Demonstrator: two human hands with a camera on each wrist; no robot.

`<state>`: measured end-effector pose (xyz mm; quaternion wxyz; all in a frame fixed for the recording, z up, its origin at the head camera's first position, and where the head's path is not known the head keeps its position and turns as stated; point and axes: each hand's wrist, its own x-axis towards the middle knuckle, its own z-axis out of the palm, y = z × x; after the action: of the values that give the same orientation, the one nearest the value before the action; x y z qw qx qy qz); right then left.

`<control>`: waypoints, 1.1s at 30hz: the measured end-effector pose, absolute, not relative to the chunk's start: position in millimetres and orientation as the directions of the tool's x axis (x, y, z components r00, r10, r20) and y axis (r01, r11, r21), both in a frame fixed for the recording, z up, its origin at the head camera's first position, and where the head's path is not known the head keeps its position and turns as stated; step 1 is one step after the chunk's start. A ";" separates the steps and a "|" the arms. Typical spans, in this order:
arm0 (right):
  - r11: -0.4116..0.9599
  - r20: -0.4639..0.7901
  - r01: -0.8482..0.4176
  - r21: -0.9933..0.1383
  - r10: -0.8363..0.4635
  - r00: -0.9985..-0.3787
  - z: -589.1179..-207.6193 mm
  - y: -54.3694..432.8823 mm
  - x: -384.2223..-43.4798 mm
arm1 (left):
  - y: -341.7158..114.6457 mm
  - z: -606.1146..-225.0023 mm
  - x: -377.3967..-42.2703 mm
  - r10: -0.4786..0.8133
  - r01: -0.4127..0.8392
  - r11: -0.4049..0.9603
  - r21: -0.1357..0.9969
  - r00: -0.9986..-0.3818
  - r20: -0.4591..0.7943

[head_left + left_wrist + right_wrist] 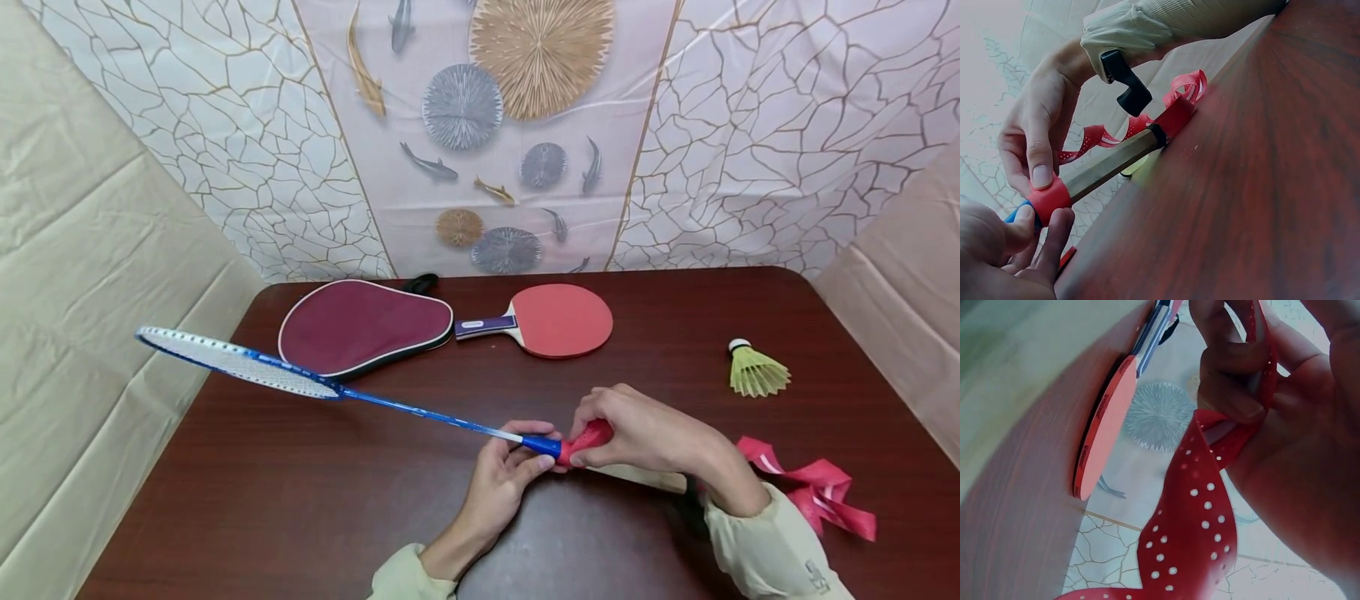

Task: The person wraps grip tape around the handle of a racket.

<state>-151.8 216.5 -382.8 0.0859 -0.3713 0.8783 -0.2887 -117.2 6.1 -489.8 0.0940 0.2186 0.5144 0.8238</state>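
A blue badminton racket [420, 412] slants across the table, its strung head [240, 364] raised at the left. My left hand [502, 479] holds it at the blue cone above the handle. Red perforated grip tape [1051, 201] is wound round the top of the bare wooden handle [1110, 164]. Pinched in my right hand [637, 429], the tape [1191, 519] runs off in a loose twisted strip. In the left wrist view, the right thumb presses on the wound tape, and a black band with more red sits at the handle's far end.
Toward the back lie a maroon paddle case [360, 325] and a red table tennis paddle [564, 321]. A yellow shuttlecock [757, 371] rests at the right. The tape's loose end [825, 487] lies in curls beside my right forearm.
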 end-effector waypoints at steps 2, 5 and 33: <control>0.561 0.075 -0.606 -0.564 -0.696 -0.714 -383.5 216.4 -152.5 | 7.0 -490.2 -117.5 0.380 0.062 -0.433 0.899 -0.892 0.245; 0.566 0.082 -0.597 -0.569 -0.683 -0.726 -383.7 216.9 -153.7 | 9.1 -490.8 -117.5 0.367 0.064 -0.401 0.914 -0.903 0.224; 0.672 -0.023 -0.518 -0.529 -0.622 -0.783 -393.9 209.9 -155.1 | 7.4 -483.2 -116.6 0.362 0.046 -0.307 0.951 -0.918 0.161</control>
<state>-155.1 209.9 -393.9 0.1009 -0.3137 0.9087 -0.2563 -116.6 7.4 -483.2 0.1002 0.1757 0.5801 0.7890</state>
